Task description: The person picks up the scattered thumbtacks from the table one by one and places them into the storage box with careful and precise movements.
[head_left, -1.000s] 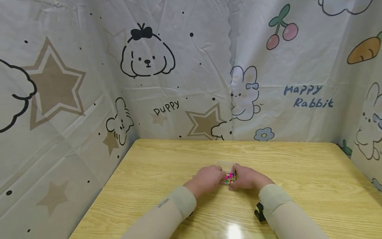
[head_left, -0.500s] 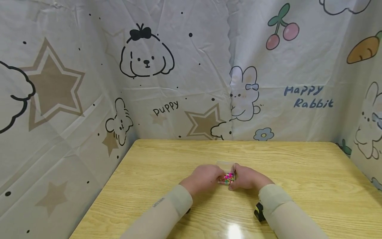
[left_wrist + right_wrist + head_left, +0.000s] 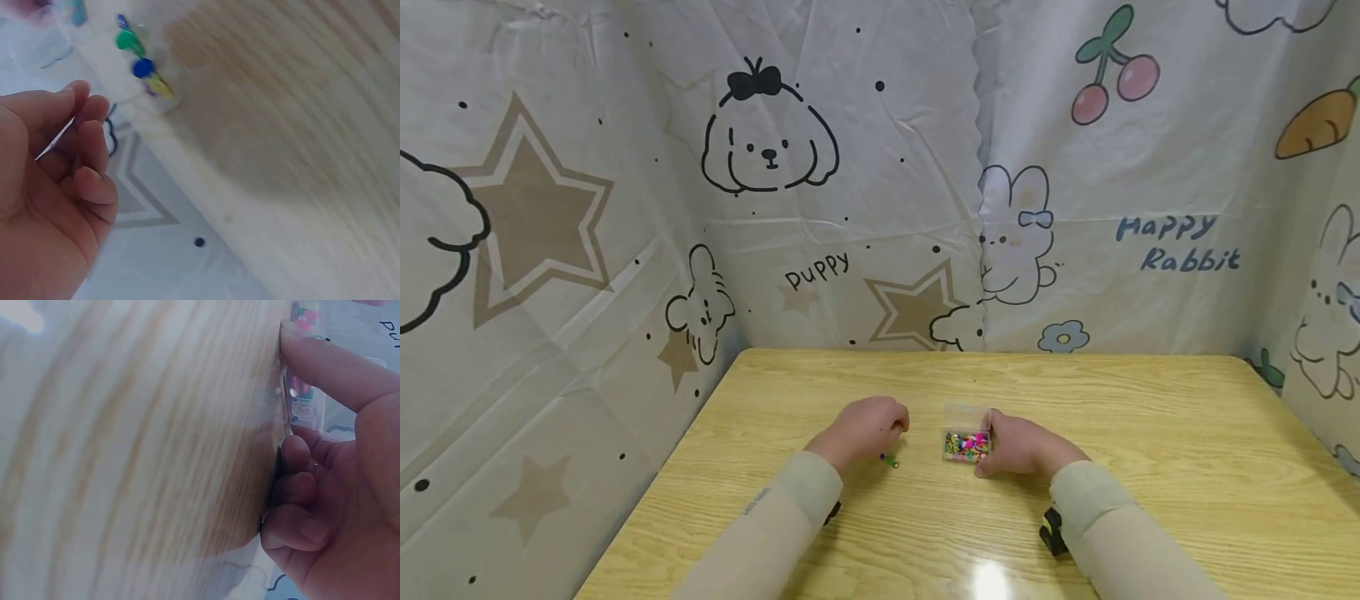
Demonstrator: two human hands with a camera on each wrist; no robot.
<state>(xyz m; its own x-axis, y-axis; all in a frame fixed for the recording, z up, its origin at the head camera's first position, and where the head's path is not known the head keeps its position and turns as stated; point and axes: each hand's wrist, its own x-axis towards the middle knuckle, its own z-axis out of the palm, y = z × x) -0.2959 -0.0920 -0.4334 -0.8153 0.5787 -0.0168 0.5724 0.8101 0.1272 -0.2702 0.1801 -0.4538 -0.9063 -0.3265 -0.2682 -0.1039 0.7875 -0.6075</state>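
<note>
My right hand [image 3: 1018, 446] holds the right side of a small clear plastic box [image 3: 945, 457], its thumb along the near side. The box's transparent lid [image 3: 964, 415] stands raised at the back, and many small colourful beads [image 3: 967, 445] fill the box. My left hand [image 3: 867, 427] is left of the box, over the table. In the left wrist view its thumb and curled fingers [image 3: 94, 144] come together at the tips; I cannot tell whether they pinch something. Close by lies a short row of green, blue and yellow beads [image 3: 142, 67].
The wooden table [image 3: 1112, 400] carries the box near its middle. A white curtain [image 3: 820, 225] printed with cartoon animals and stars hangs behind and at both sides. A black device [image 3: 1052, 533] shows under the right sleeve.
The left hand has drawn away from the box to the left, uncovering the box's left part and the short bead row. The right hand stays on the box.
</note>
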